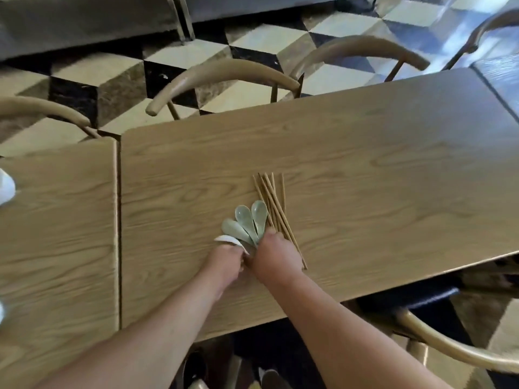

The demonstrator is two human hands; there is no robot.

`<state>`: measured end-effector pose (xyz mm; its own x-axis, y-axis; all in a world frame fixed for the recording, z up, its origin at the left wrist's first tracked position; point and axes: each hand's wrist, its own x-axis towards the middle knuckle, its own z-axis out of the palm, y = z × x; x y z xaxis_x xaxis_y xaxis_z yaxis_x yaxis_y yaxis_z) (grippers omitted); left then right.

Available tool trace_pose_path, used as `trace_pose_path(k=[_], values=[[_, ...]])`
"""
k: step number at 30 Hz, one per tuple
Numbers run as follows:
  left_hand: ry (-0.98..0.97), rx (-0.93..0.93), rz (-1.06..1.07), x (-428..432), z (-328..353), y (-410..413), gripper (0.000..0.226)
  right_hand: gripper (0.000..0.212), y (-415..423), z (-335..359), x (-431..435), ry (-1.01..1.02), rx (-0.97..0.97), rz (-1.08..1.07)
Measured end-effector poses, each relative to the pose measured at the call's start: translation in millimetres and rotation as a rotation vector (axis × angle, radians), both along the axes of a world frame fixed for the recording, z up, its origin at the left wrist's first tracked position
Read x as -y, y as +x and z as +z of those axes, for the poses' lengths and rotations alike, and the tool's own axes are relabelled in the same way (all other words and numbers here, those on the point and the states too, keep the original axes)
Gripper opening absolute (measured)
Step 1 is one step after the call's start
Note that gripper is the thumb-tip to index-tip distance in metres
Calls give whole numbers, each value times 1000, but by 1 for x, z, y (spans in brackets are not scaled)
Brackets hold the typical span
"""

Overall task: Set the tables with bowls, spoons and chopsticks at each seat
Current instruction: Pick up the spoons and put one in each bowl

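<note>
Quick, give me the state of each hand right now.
Left hand: closed on the white spoon.
Right hand: closed over the green spoons' handles, beside the chopsticks.

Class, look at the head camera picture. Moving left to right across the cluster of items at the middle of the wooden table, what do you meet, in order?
White spoon → fan of green spoons → bundle of wooden chopsticks. The left hand sits below the white spoon, and the right hand rests on the near ends of the spoons and chopsticks.
</note>
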<state>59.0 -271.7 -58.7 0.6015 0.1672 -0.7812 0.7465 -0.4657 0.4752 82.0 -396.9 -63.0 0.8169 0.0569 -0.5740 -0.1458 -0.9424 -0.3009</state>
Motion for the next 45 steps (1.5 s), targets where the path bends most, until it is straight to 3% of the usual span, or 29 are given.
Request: trace_pose_path(k=[4, 7, 10, 14, 19, 26, 32, 37, 41, 45], values=[[34, -13, 10, 3, -13, 14, 23, 20, 10, -10, -9, -6, -18, 71], [107, 28, -93, 5, -7, 14, 35, 24, 11, -9, -16, -48, -60, 185], [98, -21, -140, 3, -2, 6, 31, 26, 5, -11, -17, -68, -73, 220], [-19, -48, 4, -11, -15, -5, 36, 29, -1, -6, -26, -81, -40, 181], [-76, -30, 94, -22, 3, -25, 17, 35, -1, -5, -40, -164, -13, 147], [-167, -100, 207, -33, 0, -34, 30, 30, -6, -8, -47, -243, 3, 245], [-299, -85, 450, -19, -17, -34, 30, 42, -17, -21, -38, -166, 3, 206], [-320, -14, 561, -5, -20, -26, 26, 45, -24, -26, -30, -95, -12, 363], [-348, -48, 535, -3, -14, -22, 31, 42, -29, -19, -18, -3, -65, 335], [-415, -68, 494, -4, -4, -28, 40, 40, -33, 0, -14, 31, 6, 478]])
